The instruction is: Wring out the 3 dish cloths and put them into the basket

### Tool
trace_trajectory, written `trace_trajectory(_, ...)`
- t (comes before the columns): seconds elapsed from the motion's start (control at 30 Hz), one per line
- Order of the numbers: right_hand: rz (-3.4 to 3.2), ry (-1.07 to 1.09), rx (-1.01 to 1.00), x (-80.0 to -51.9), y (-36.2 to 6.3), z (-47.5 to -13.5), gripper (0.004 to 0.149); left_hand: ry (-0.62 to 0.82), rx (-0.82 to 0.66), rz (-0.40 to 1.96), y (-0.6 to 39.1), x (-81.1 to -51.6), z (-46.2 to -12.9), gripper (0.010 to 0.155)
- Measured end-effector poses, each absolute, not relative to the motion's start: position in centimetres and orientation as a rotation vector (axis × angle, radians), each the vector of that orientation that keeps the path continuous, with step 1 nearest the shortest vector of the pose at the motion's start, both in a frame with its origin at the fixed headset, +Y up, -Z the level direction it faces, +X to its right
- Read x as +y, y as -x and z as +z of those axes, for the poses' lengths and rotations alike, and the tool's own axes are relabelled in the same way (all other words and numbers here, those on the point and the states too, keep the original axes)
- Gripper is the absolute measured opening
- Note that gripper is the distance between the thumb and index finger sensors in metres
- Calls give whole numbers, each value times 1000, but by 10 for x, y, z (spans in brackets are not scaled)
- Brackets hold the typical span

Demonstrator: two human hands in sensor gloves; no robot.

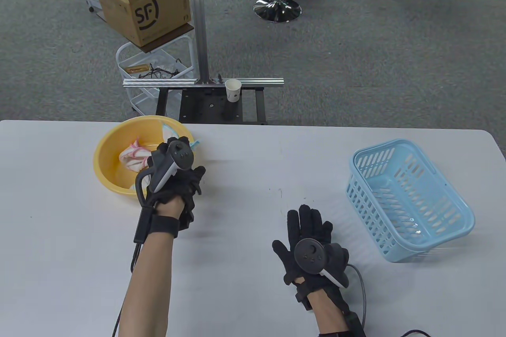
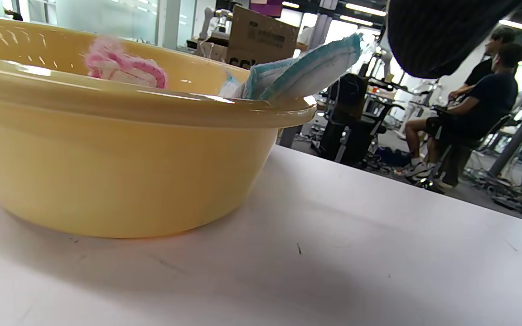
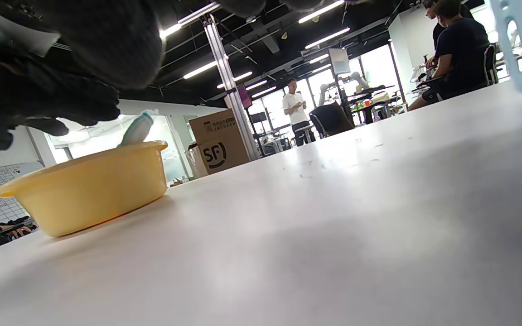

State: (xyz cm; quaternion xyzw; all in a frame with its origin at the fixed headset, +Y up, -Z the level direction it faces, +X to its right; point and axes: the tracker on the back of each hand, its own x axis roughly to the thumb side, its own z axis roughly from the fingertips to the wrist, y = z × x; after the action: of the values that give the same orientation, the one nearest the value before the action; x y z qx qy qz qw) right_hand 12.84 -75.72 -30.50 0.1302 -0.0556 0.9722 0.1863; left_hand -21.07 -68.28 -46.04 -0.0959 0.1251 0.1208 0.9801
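Hovering at the near rim of the yellow basin (image 1: 108, 163), the left hand (image 1: 174, 173) is showing only its back, so whether its fingers are gripping anything cannot be told. The right hand (image 1: 310, 246) is resting flat and empty on the desk (image 1: 253, 179). A pink cloth (image 1: 134, 155) and a blue-edged cloth (image 2: 297, 72) are lying in the basin; the blue basket (image 1: 411, 198) is sitting well apart, empty. Carrying cloths across unwrung is likely risking drips on the desk.

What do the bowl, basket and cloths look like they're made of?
Bowl: glossy yellow plastic, judging by the highlights on its rim. Basket: pale blue moulded plastic with slotted walls. Cloths, pink and blue: soft fabric, probably terry, crumpled.
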Motion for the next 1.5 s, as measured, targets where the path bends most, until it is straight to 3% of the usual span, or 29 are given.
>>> trace_trajectory(0.33, 2732, -347, -111, -762, -131, -309, 83, 256, 288, 252, 213, -702, -488, 96)
trace_trajectory(0.5, 2726, -328, -91, -764, -133, -309, 83, 173, 263, 203, 207, -700, -486, 91)
trace_trajectory(0.67, 2722, -327, -81, -763, -133, -309, 82, 102, 234, 198, 212, -691, -478, 64)
trace_trajectory(0.83, 2713, -338, -88, -762, -132, -309, 82, 43, 217, 293, 224, -662, -463, 53)
trace_trajectory(1.13, 2699, -356, -67, -763, -129, -308, 81, -36, 137, 562, 241, -591, -425, 53)
trace_trajectory(1.5, 2680, -445, -92, -759, -114, -303, 83, -159, -35, 698, 228, -529, -369, 53)
